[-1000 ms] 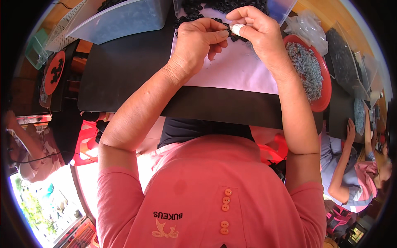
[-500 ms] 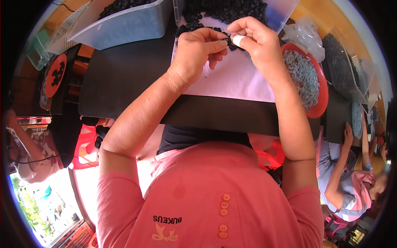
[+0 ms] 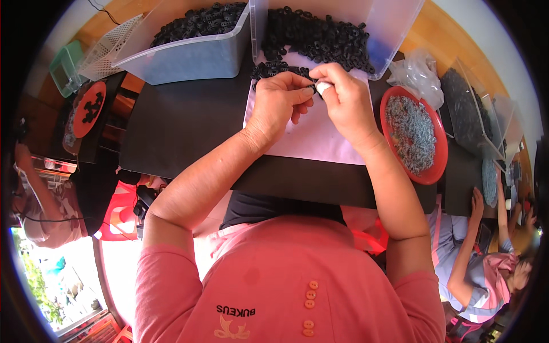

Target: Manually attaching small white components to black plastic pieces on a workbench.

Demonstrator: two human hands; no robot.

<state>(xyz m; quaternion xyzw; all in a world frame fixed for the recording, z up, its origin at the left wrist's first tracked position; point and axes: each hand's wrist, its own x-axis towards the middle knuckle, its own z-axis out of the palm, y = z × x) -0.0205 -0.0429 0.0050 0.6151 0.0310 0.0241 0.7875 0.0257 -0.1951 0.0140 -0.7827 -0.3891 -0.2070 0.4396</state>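
Note:
My left hand [image 3: 279,102] pinches a small black plastic part [image 3: 313,89] between thumb and fingers, over the white sheet [image 3: 320,140] on the dark table. Close against it on the right is my right hand [image 3: 346,106], thumb and forefinger pressed together at the same part. White tape [image 3: 323,87] wraps a digit of that hand. Whether the right fingers hold a separate small piece is hidden. Just beyond the hands, a row of loose black parts [image 3: 274,70] lies on the sheet, below a clear bin [image 3: 394,34] of many similar black parts.
A red basin [image 3: 439,150] of small silvery metal pieces sits by my right forearm, with a crumpled clear bag [image 3: 420,77] behind. A second plastic bin [image 3: 194,63] of black parts stands far left on the dark table [image 3: 177,123]. Other people work at both sides.
The view has tilted, so table and bins appear lower and more of the bins shows. Both hands stay together at the small black part, the right one slightly more curled.

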